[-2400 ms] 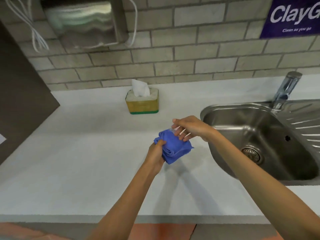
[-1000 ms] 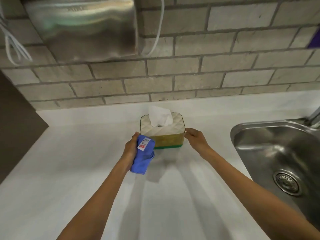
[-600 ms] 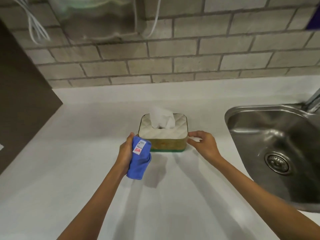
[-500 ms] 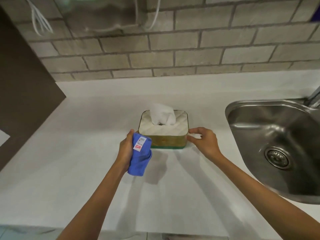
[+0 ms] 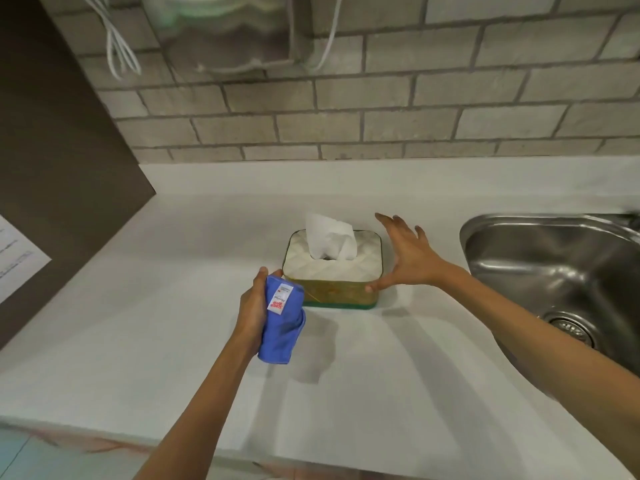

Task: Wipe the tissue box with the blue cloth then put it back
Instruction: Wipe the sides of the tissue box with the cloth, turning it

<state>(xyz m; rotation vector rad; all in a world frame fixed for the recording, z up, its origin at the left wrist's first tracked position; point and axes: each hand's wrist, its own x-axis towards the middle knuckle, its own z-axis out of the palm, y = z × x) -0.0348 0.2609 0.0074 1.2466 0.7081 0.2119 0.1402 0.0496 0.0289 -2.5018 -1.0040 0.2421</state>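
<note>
The tissue box (image 5: 334, 276) stands on the white counter (image 5: 398, 375), with a quilted white top, gold sides, a green base and a white tissue sticking up. My left hand (image 5: 252, 306) grips the folded blue cloth (image 5: 281, 332), whose white label faces me, just left of the box's front left corner. My right hand (image 5: 406, 258) is spread beside the box's right side. Its thumb touches the front right corner and its fingers reach past the back corner without closing on the box.
A steel sink (image 5: 557, 275) is set into the counter on the right. A brick wall runs along the back, with a metal dispenser (image 5: 221, 32) and white cables (image 5: 117, 46) above. A dark panel (image 5: 52, 161) stands at left. The counter's front edge is near me.
The tissue box has come away from the wall toward me, guided by my right hand. That hand's fingers have now spread wide beside it. My left hand still holds the cloth by the box.
</note>
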